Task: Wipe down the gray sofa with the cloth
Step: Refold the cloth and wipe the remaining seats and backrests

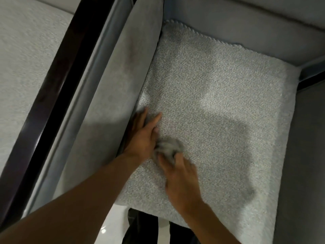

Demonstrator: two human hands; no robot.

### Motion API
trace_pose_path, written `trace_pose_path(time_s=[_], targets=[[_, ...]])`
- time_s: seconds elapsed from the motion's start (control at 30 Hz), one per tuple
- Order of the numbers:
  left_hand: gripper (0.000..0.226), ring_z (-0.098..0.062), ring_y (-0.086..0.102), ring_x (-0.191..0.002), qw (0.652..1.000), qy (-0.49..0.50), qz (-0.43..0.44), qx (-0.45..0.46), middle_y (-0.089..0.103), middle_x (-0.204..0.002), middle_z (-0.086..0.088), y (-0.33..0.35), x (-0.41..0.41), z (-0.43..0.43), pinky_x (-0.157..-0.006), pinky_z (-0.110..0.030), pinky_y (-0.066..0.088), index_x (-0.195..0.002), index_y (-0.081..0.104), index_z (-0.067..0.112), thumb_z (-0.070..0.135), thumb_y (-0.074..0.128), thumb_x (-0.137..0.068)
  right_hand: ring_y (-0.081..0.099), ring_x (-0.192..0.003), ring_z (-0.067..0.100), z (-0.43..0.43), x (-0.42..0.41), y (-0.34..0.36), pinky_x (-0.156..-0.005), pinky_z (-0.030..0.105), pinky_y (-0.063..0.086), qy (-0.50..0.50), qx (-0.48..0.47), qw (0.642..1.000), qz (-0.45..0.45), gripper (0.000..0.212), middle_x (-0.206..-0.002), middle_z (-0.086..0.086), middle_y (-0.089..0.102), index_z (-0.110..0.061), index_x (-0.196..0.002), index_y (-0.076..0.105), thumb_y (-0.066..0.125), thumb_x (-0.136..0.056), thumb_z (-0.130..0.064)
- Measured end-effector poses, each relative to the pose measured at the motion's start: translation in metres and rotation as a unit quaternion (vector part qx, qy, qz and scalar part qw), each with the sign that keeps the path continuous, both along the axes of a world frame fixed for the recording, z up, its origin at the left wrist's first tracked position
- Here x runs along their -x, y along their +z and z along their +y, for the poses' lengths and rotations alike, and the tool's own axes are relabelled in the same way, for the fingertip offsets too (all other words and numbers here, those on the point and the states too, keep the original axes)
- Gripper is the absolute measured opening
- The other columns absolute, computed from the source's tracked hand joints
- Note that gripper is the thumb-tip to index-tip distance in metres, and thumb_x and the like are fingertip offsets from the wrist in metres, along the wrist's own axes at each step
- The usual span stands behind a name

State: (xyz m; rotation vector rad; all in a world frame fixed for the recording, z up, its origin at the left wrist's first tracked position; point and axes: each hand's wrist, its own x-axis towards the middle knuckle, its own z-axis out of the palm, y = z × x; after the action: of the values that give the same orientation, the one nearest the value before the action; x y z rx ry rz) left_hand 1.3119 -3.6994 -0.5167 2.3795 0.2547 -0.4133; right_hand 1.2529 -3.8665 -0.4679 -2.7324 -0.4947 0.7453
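My right hand [181, 176] grips the bunched cloth [168, 148] low-centre on the gray sofa seat cushion [219, 95]; my left hand [142, 138], fingers straight, presses its left edge. Open cushion spreads toward upper right.

One left hand [140, 136], one right hand [181, 178], one cloth [168, 147], one sofa [219, 88]
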Motion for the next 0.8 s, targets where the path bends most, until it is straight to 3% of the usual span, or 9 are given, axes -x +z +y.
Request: trace_pose_path(time_s=[0.13,0.2,0.27,0.4,0.47,0.53,0.63,0.7,0.8], targets=[[0.052,-0.018,-0.011,-0.158,1.0,-0.015,0.017,-0.019,-0.005,-0.173,0.005,0.004,0.012,-0.005,-0.125,-0.03,-0.007,-0.157,0.022,0.051,0.034,0.036,-0.111,0.064,-0.092,0.029,-0.003,0.023,0.006,-0.081,0.044,0.051,0.09,-0.003,0.996,0.013,0.086,-0.116,0.01,0.056,-0.037,-0.134,0.055,0.084,-0.055,-0.021],[0.052,-0.018,-0.014,-0.158,0.999,-0.015,0.025,-0.033,-0.008,-0.173,0.005,0.004,0.014,-0.008,-0.128,-0.036,-0.005,-0.158,0.019,0.052,0.035,0.035,-0.111,0.062,-0.098,0.026,-0.004,0.012,0.009,-0.084,0.043,0.049,0.08,-0.007,0.997,0.002,0.086,-0.123,0.008,0.056,-0.039,-0.135,0.052,0.085,-0.058,-0.022],[0.053,-0.019,-0.015,-0.157,0.998,-0.015,0.033,-0.053,-0.01,-0.173,0.006,0.005,0.015,-0.01,-0.125,-0.032,-0.011,-0.158,0.016,0.053,0.036,0.034,-0.111,0.062,-0.1,0.025,-0.005,0.012,0.008,-0.086,0.041,0.051,0.046,-0.003,0.999,0.002,0.09,-0.129,0.009,0.055,-0.039,-0.136,0.05,0.086,-0.056,-0.021],[0.05,-0.024,-0.007,-0.159,0.997,-0.041,-0.008,-0.063,-0.002,-0.173,-0.002,0.008,0.028,-0.01,-0.119,-0.021,-0.02,-0.157,0.019,0.051,0.041,0.032,-0.111,0.064,-0.082,0.026,-0.015,0.074,-0.002,-0.075,0.04,0.054,0.125,-0.015,0.991,0.043,0.077,-0.111,0.006,0.055,-0.04,-0.123,0.058,0.077,-0.049,-0.029],[0.049,-0.028,0.003,-0.159,0.997,-0.049,-0.029,-0.061,0.005,-0.173,-0.006,0.009,0.044,-0.009,-0.125,-0.027,-0.008,-0.157,0.027,0.05,0.048,0.029,-0.108,0.065,-0.077,0.024,-0.025,0.099,-0.01,-0.074,0.037,0.055,0.165,-0.027,0.984,0.055,0.056,-0.111,0.005,0.052,-0.042,-0.115,0.062,0.068,-0.059,-0.042],[0.049,-0.029,0.01,-0.158,0.998,-0.038,-0.02,-0.05,0.009,-0.172,-0.006,0.013,0.062,-0.013,-0.127,-0.043,0.016,-0.155,0.031,0.053,0.052,0.027,-0.106,0.067,-0.079,0.021,-0.036,0.105,-0.015,-0.072,0.036,0.058,0.17,-0.064,0.982,0.044,0.049,-0.112,0.001,0.051,-0.047,-0.117,0.06,0.057,-0.068,-0.047],[0.049,-0.03,0.015,-0.156,0.997,-0.01,-0.01,-0.078,0.014,-0.17,-0.006,0.015,0.075,-0.021,-0.12,-0.054,0.033,-0.153,0.022,0.062,0.051,0.028,-0.105,0.062,-0.101,0.02,-0.055,0.065,-0.001,-0.082,0.037,0.056,0.081,-0.11,0.991,-0.005,0.081,-0.127,-0.001,0.053,-0.053,-0.141,0.041,0.066,-0.073,-0.018],[0.053,-0.033,0.018,-0.155,0.995,-0.001,-0.017,-0.098,0.018,-0.167,-0.01,0.012,0.072,-0.026,-0.116,-0.059,0.035,-0.152,0.024,0.062,0.045,0.035,-0.103,0.057,-0.081,0.018,-0.073,0.018,0.009,-0.068,0.032,0.052,-0.038,-0.106,0.989,-0.091,0.085,-0.12,0.006,0.057,-0.039,-0.148,0.043,0.064,-0.075,0.001],[0.058,-0.036,0.017,-0.155,0.993,-0.007,-0.04,-0.113,0.019,-0.168,-0.014,0.009,0.056,-0.041,-0.119,-0.061,0.028,-0.152,0.041,0.049,0.027,0.053,-0.1,0.048,-0.066,0.018,-0.105,-0.03,0.002,-0.069,0.037,0.049,-0.182,-0.048,0.973,-0.134,0.053,-0.103,0.01,0.054,-0.031,-0.146,0.047,0.048,-0.093,-0.026]])
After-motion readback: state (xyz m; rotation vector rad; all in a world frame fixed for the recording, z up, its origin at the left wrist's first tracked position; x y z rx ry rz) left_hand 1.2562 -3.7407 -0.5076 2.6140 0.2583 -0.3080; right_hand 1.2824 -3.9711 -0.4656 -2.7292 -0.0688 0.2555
